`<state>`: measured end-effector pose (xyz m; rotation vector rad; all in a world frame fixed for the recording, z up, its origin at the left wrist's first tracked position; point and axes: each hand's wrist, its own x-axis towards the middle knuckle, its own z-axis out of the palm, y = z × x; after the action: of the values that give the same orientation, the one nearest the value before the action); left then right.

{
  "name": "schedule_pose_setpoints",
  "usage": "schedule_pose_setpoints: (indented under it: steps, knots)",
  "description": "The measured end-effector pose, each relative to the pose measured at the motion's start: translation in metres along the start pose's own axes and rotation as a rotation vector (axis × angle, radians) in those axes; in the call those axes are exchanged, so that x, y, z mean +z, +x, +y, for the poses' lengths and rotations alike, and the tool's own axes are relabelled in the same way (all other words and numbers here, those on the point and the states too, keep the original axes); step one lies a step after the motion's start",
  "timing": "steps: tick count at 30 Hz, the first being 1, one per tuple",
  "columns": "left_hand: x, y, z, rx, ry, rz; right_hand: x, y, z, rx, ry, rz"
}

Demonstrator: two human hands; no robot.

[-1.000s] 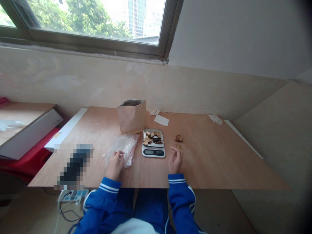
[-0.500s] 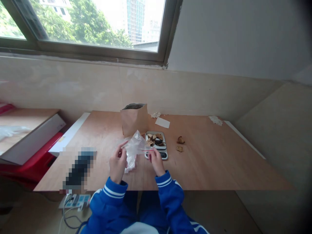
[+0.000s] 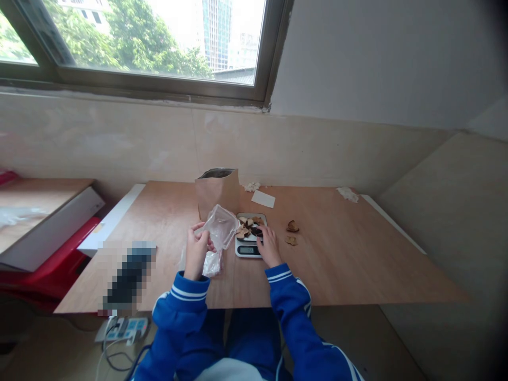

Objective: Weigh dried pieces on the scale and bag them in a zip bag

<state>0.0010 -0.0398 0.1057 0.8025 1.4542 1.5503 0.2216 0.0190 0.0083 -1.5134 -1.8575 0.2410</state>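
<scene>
My left hand (image 3: 196,251) grips a clear plastic bag (image 3: 223,226) by its left side, and the bag's mouth gapes toward the scale. Over the right part of a white kitchen scale (image 3: 241,251) is my right hand (image 3: 270,247), thumb and fingers apart, fingertips at the dried brownish slices (image 3: 244,230). These slices, perhaps dried mushroom or fruit, lie heaped on the scale's plate. Below the open bag lies a bundle of folded plastic bags (image 3: 212,263). Two loose dried pieces rest right of the scale, a darker curled one (image 3: 292,226) and a paler one (image 3: 291,241).
An open brown paper bag (image 3: 217,193) stands behind the plastic bag. A white card (image 3: 263,199) and crumpled tissue (image 3: 252,187) lie near the wall, another tissue (image 3: 348,194) at back right. A blurred dark object (image 3: 129,278) lies at left; a power strip (image 3: 127,329) is below the table.
My right hand has let go of the plastic bag and moved right to the slices on the scale. The bag's mouth has opened wide in my left hand.
</scene>
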Motion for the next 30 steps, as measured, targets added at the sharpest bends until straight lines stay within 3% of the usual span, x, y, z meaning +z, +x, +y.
schedule_pose_setpoints:
  steps: [5, 11, 14, 18, 23, 30]
  knots:
    - [0.003, -0.004, -0.007, -0.067, -0.045, -0.018, -0.002, -0.002, 0.006, 0.003, -0.066, -0.003]
    - [0.002, -0.003, -0.012, -0.018, 0.038, -0.043, -0.016, -0.006, -0.001, 0.068, 0.005, 0.016]
    - [0.001, -0.004, -0.013, 0.049, 0.124, 0.000, -0.033, -0.003, -0.023, 0.113, 0.241, 0.061]
    - [0.002, -0.007, -0.016, 0.166, 0.231, 0.063, -0.065, 0.005, -0.078, 0.191, 0.608, 0.137]
    - [0.004, -0.011, -0.016, 0.217, 0.285, 0.058, -0.077, 0.014, -0.130, 0.164, 0.808, 0.012]
    - [0.005, -0.007, -0.019, 0.202, 0.196, 0.016, -0.052, 0.011, -0.133, 0.107, 0.758, -0.243]
